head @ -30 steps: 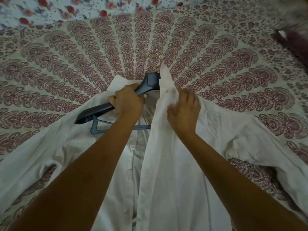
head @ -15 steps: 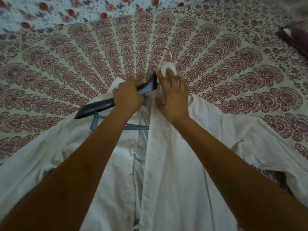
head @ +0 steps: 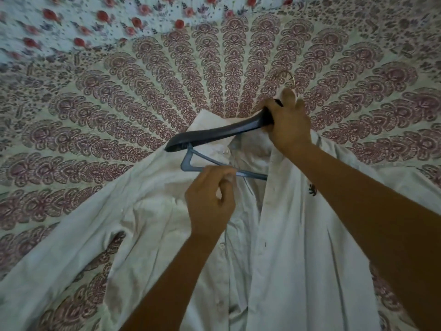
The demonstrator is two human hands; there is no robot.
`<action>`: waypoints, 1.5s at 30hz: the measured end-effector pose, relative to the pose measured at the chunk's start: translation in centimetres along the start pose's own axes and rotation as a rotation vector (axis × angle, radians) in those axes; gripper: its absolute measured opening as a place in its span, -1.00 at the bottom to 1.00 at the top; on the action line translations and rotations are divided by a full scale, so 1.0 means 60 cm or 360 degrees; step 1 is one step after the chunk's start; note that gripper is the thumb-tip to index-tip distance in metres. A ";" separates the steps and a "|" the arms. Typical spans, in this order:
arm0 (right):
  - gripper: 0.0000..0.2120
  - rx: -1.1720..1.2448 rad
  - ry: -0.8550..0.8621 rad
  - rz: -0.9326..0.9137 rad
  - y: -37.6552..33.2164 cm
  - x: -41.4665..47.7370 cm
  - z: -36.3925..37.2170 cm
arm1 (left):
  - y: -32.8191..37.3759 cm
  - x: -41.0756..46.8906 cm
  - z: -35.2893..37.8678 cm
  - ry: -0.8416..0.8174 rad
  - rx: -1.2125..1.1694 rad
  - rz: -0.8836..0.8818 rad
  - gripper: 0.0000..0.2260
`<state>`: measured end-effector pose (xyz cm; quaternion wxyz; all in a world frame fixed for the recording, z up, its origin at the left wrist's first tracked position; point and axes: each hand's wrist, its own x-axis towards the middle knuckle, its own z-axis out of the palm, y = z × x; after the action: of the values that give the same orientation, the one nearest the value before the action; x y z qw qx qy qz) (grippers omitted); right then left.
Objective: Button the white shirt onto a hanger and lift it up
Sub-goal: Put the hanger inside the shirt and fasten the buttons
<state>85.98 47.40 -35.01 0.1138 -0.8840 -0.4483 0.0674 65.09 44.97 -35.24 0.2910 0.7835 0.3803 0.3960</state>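
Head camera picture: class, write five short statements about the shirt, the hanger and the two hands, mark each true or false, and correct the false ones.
1. The right hand holds the dark hanger near its neck. True.
2. The white shirt is fully buttoned. False: its front lies open.
3. The left hand pinches at the hanger's lower bar. True.
4. The hanger's left shoulder is inside the shirt. False: it lies bare, on top of the fabric.
5. The shirt lies on a plain wooden floor. False: it lies on a patterned cloth.
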 end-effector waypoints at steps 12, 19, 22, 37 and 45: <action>-0.62 -0.0003 0.0010 -0.0122 0.009 -0.009 -0.005 | -0.104 0.048 0.073 -0.0444 0.0553 -0.0785 -0.80; -0.58 -0.0052 -0.0003 -0.0121 0.014 -0.016 0.002 | -0.146 0.099 -0.023 -0.0008 -0.0234 -0.1147 -0.83; -0.57 -0.0089 -0.0036 -0.0120 0.014 -0.019 0.014 | -0.159 0.124 -0.057 0.0247 -0.0176 -0.1103 -0.73; -0.52 -0.0222 -0.0002 -0.0097 -0.048 0.000 0.039 | -0.039 0.160 0.013 -0.0201 0.0164 -0.0297 -0.81; -0.45 0.0058 -0.0120 -0.0176 -0.083 -0.010 0.083 | -0.064 0.121 0.035 -0.0884 0.0300 -0.0534 -0.62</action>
<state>80.65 50.49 -38.52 0.1163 -0.8526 -0.4991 0.1025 68.32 52.71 -36.35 0.3709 0.8115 0.4450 0.0770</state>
